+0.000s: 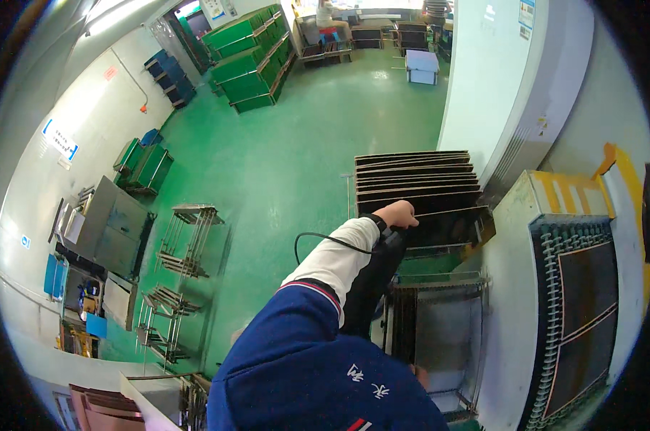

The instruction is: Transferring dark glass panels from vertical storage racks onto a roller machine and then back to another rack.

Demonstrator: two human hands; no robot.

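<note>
My left hand reaches forward with its fingers closed on the top edge of a dark flat panel. That panel is the nearest of several upright panels lined up in a rack. A black band circles my left wrist, and a thin dark cable loops beside the white cuff. Only a small part of my right hand shows, low beside a metal frame rack with dark panels at its left side. My blue jacket hides the rest of it, fingers included.
At the right stands a machine with rows of rollers carrying dark panels. Two metal racks stand on the green floor at left, near a grey cabinet. Green bins are stacked farther back; people sit beyond.
</note>
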